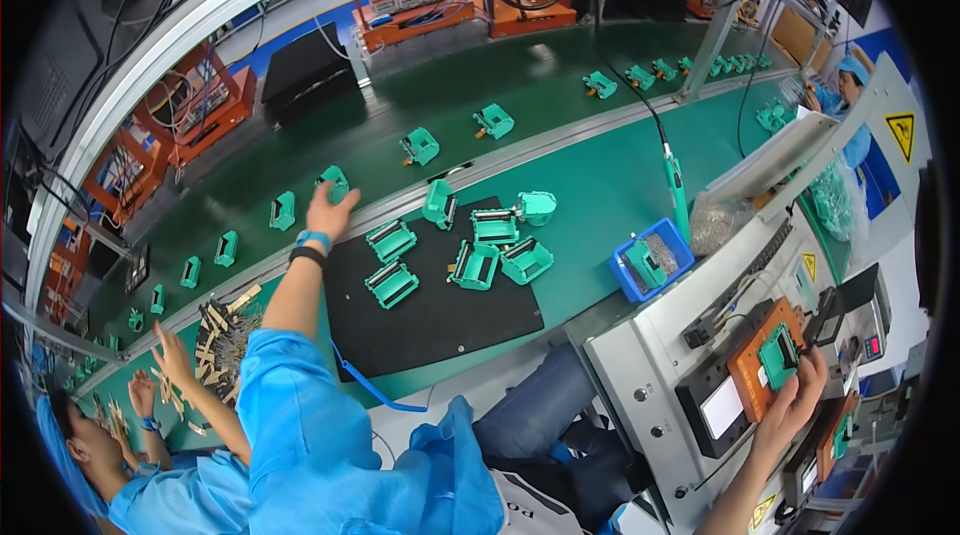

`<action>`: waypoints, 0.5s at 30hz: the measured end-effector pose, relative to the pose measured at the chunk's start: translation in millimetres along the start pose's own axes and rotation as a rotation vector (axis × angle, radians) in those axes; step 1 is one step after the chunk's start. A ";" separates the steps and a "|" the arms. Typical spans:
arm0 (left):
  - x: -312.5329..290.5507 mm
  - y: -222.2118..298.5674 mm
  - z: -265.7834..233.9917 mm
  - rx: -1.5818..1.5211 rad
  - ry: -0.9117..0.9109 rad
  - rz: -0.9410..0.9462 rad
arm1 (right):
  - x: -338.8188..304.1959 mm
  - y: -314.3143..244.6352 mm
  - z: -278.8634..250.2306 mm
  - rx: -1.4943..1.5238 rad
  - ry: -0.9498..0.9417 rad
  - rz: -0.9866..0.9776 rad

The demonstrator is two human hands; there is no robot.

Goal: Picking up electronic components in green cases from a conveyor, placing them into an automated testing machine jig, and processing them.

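My left hand point(332, 215) reaches over the dark green conveyor belt point(450, 85). Its fingers are on the near edge of a green plastic housing point(334, 178), thumb spread to the right; the fingertips are partly hidden. On the right, my right hand point(790, 403) has its fingers and thumb at the side of another green housing point(777, 357), seated on an orange-brown fixture block point(748, 375). Between my arms, several green housings with black strips, one of them a tilted housing point(391, 284), lie on and beside a black mat point(430, 320).
More housings line the belt. A blue bin point(652, 260) holds a housing and small parts, near a hanging green electric screwdriver point(673, 185). A metal frame rail point(420, 197) edges the belt. At left, a co-worker point(190, 475) reaches near a pile of brass-coloured parts point(225, 345).
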State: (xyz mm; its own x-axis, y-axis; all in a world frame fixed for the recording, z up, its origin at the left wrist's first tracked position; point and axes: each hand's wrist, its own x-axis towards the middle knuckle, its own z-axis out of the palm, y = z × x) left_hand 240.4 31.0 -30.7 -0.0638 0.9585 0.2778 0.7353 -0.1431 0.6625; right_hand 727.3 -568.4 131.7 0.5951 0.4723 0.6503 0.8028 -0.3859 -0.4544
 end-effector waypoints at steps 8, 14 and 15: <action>-8.0 90.5 -28.2 -0.606 -0.203 -0.174 | -18.2 -24.2 -43.1 -0.092 0.073 -0.072; -76.5 214.3 -47.6 -1.036 -0.467 0.467 | -35.0 -40.8 -39.0 0.153 0.082 -0.048; -96.0 237.4 -48.8 -0.974 -0.486 0.524 | -36.0 -50.2 -35.7 0.192 0.078 -0.055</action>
State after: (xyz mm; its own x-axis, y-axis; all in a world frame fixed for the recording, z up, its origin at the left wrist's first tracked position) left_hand 388.2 -107.0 133.9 0.5040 0.6910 0.5181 -0.2348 -0.4677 0.8521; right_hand 664.2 -594.3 152.9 0.5513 0.4233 0.7189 0.8308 -0.1998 -0.5195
